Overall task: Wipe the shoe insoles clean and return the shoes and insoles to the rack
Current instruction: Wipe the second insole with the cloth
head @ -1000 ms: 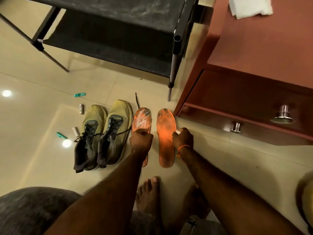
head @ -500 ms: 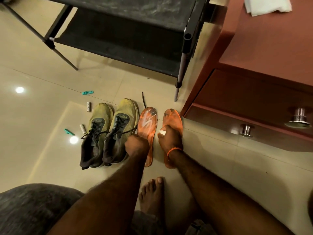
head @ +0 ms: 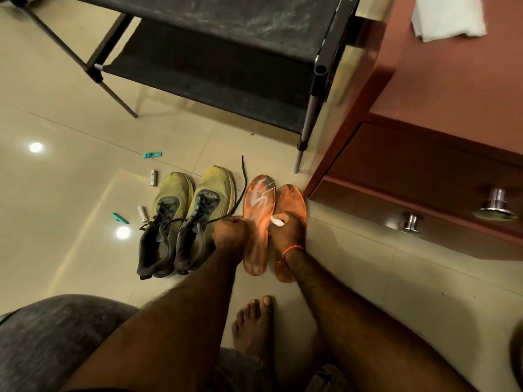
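Observation:
Two orange insoles lie side by side on the floor tiles: the left insole (head: 258, 205) with white markings and the right insole (head: 293, 202). My left hand (head: 229, 234) grips the left edge of the left insole. My right hand (head: 285, 232) holds a small white wipe (head: 276, 221) and rests over the seam between the two insoles. A pair of olive-yellow shoes (head: 186, 219) with dark laces stands just left of the insoles. The black shoe rack (head: 215, 66) stands beyond them.
A red-brown cabinet (head: 424, 154) with metal knobs stands at the right, a white cloth (head: 448, 17) on its top. Two teal clips (head: 152, 155) and small batteries (head: 153, 177) lie on the floor left of the shoes. My bare foot (head: 253, 323) is below the insoles.
My right hand has slid with the wipe from the right insole toward the left insole. The two insoles now lie closer together, and my left hand stays at the left insole's edge.

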